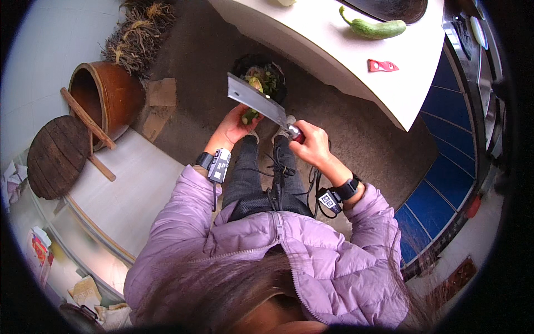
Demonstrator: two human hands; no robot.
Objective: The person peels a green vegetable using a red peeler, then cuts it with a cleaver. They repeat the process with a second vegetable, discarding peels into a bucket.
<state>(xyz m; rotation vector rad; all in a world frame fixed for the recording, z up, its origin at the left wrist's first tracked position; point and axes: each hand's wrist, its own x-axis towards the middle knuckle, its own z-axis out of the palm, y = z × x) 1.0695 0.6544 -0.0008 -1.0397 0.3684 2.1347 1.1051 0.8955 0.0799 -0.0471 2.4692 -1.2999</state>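
Note:
My right hand [312,142] is closed around the dark red handle of a kitchen cleaver [258,99]. The broad steel blade points up and left, above my left hand [233,127]. In that hand, its palm turned up, is a green vegetable piece [249,116], partly hidden by the blade; whether the edge touches it cannot be told. Below and beyond the blade, a dark round bin [280,72] on the floor holds green and yellowish vegetable scraps [269,81].
On the white countertop [388,92] lie a whole green gourd-like vegetable [377,29] and a red peeler-like item [383,65]. A brown earthenware jar [121,96], a round wooden lid [58,156] and a bundle of dried stalks [135,37] are at the left. Black cables [315,179] hang by my legs.

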